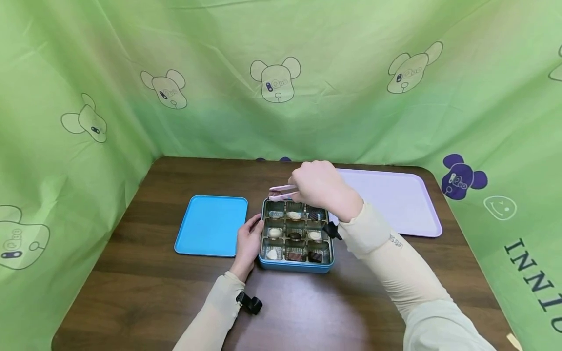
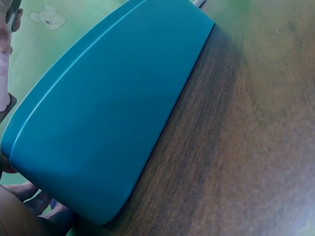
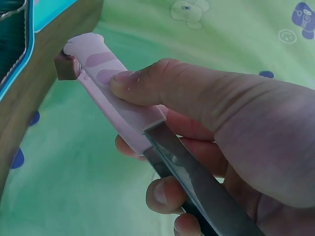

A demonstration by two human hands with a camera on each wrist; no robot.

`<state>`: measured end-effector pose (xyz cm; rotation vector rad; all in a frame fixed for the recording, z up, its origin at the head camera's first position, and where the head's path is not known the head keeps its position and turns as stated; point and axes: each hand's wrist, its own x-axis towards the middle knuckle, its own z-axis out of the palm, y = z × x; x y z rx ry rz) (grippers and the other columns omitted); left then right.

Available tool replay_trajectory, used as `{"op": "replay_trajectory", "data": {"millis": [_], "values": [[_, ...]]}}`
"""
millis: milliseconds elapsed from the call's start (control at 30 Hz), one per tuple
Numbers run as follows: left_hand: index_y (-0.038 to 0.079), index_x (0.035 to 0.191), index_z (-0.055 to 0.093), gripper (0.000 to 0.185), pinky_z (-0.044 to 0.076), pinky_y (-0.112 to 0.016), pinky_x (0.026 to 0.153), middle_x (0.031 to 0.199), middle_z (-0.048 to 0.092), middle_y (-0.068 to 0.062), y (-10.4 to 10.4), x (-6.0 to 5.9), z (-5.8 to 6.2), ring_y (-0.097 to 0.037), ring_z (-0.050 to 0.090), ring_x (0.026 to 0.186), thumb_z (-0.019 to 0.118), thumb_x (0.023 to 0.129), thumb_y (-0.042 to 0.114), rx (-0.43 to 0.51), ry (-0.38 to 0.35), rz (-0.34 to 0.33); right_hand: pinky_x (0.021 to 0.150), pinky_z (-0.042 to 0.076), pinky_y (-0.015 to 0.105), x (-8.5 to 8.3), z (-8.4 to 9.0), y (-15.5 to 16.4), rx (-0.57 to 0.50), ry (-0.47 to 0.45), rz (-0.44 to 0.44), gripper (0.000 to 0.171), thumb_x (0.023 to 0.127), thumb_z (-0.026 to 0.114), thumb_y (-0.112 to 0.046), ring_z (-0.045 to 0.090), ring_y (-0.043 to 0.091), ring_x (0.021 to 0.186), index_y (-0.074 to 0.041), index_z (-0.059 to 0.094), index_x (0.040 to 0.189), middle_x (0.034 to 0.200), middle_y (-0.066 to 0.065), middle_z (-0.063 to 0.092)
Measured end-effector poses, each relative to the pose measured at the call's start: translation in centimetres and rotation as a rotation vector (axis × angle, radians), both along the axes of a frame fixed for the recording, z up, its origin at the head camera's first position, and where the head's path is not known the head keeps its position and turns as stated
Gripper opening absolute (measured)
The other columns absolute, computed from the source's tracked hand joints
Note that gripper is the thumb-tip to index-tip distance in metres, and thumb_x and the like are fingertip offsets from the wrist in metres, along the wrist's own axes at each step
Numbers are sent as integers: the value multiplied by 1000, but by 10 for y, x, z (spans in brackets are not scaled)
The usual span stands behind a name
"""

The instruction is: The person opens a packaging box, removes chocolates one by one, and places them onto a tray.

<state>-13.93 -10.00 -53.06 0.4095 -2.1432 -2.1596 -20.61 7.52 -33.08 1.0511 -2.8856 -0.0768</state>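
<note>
A blue tin (image 1: 294, 267) holds a divided insert with chocolates in its compartments, among them a white round one (image 1: 275, 233) and a dark one (image 1: 295, 236). My left hand (image 1: 249, 243) rests against the tin's left side; in the left wrist view the tin's blue wall (image 2: 108, 108) fills much of the frame. Above the tin's back left corner, my right hand (image 1: 322, 187) grips pink-tipped metal tongs (image 3: 125, 115), thumb pressed on the upper arm. Between the tong tips sits a small brown chocolate (image 3: 66, 66), lifted clear of the tin.
A flat blue square tray (image 1: 210, 226) lies left of the tin. Behind and to the right is a larger pale purple tray (image 1: 391, 200), partly covered by the right arm. Green printed curtains (image 1: 219, 122) hang round the brown wooden table (image 1: 145, 287).
</note>
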Motion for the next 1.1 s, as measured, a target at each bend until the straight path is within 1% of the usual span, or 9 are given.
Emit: {"op": "replay_trajectory", "data": {"millis": [133, 233, 467, 567, 700, 800, 933, 1000, 1100], "values": [[0, 140, 58, 39, 50, -45, 99, 133, 62, -22, 0, 0, -1, -33, 61, 120, 56, 105, 16, 3, -5, -3, 51, 50, 42, -1, 3, 6, -6, -19, -15, 10, 83, 81, -30, 60, 21, 57, -21, 78, 83, 69, -3, 68], [0, 141, 57, 39, 50, -45, 99, 134, 62, -22, -1, -1, -3, -33, 61, 121, 56, 105, 15, 11, -4, -3, 49, 47, 42, -2, 5, 10, -4, -18, -25, 12, 84, 80, -31, 55, 21, 55, -22, 74, 78, 65, -4, 63], [0, 142, 56, 40, 51, -44, 96, 134, 62, -22, -2, 1, -5, -33, 61, 120, 55, 106, 17, 4, 10, -13, 49, 45, 43, -7, 9, 26, -23, -26, -85, 8, 83, 76, -27, 53, 23, 56, -23, 72, 77, 64, -3, 60], [-4, 141, 55, 39, 52, -45, 95, 132, 62, -25, -1, 7, 13, -36, 62, 118, 54, 106, 14, -5, 9, -20, 49, 45, 44, -9, 12, 34, -20, -43, -115, 5, 84, 75, -27, 53, 23, 57, -23, 75, 82, 66, -2, 61], [-9, 141, 53, 39, 52, -46, 96, 132, 61, -29, -1, 16, 39, -39, 60, 120, 53, 106, 10, -14, 5, -32, 51, 46, 44, -12, 14, 45, -20, -60, -164, 11, 85, 75, -31, 56, 23, 58, -22, 79, 92, 72, -1, 66], [-9, 140, 53, 40, 52, -44, 96, 132, 61, -28, -1, 17, 42, -39, 61, 120, 53, 106, 10, -20, 7, -31, 52, 47, 44, -15, 14, 55, -31, -55, -201, 14, 84, 75, -32, 56, 24, 60, -23, 80, 94, 74, -1, 67], [-10, 140, 53, 39, 53, -44, 94, 131, 61, -29, -1, 16, 38, -40, 61, 118, 53, 105, 9, -25, 6, -31, 55, 49, 47, -20, 15, 70, -40, -50, -235, 18, 84, 75, -33, 59, 25, 64, -24, 81, 98, 78, 0, 70], [-9, 140, 53, 39, 53, -45, 93, 130, 61, -30, -1, 12, 29, -40, 61, 118, 53, 106, 9, -27, 5, -31, 55, 48, 48, -22, 16, 78, -45, -56, -252, 20, 84, 75, -32, 59, 25, 64, -22, 81, 101, 80, 1, 71], [-7, 141, 53, 40, 52, -47, 94, 132, 61, -28, -1, 5, 12, -40, 61, 118, 53, 106, 11, -20, 5, -25, 53, 47, 46, -26, 15, 90, -54, -66, -282, 18, 83, 76, -29, 58, 24, 62, -21, 81, 99, 77, 1, 70]]}}
